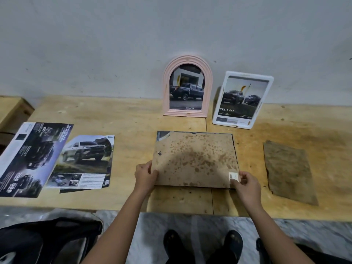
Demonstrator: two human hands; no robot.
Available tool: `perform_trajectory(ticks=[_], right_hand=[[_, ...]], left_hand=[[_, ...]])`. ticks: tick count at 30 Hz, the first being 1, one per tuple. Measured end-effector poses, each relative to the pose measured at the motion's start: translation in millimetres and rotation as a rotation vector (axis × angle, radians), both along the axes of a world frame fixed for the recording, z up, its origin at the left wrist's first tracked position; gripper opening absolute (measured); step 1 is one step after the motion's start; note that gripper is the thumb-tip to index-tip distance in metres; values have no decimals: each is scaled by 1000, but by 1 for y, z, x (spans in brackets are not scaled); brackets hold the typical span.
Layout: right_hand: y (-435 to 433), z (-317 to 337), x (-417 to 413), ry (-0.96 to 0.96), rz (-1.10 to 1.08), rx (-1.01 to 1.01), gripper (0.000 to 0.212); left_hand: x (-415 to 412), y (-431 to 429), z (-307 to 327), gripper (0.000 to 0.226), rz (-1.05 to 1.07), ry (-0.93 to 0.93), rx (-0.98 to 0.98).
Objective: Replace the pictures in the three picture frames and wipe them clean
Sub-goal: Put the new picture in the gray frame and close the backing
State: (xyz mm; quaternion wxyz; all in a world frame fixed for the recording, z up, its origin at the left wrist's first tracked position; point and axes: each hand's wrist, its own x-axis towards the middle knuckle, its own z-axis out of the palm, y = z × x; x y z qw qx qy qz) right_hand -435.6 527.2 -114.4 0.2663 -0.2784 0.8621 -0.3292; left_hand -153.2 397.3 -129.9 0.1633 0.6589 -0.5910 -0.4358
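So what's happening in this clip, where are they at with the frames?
A person stands at a wooden table, holding the stained backing board of a face-down frame with both hands: left hand at its near left corner, right hand at its near right. A pink arched frame and a white frame lean on the wall, each showing a truck picture. Brochure sheets lie left, a brown cloth right.

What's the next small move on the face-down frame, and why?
Probably press the stained backing board down flat into the dark frame. Left hand and right hand grip its near corners, and its far-left corner sits askew, exposing a sliver of the picture beneath. The pink arched frame and white frame already stand filled.
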Motion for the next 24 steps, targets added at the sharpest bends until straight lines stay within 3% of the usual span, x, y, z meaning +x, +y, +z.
perform_trajectory(ticks=[2, 4, 15, 22, 24], right_hand=[[-1, -1, 5, 47, 35, 69, 40], [-1, -1, 10, 98, 46, 120, 48], [-8, 0, 3, 89, 104, 195, 63], [-17, 7, -8, 44, 148, 240, 68], [-22, 9, -10, 44, 143, 273, 69]], left_hand=[[-2, 3, 1, 27, -49, -34, 8], [-3, 6, 5, 29, -48, -15, -23], [6, 8, 11, 26, 311, 223, 80], [0, 1, 15, 7, 296, 137, 67], [0, -2, 16, 20, 284, 97, 64]])
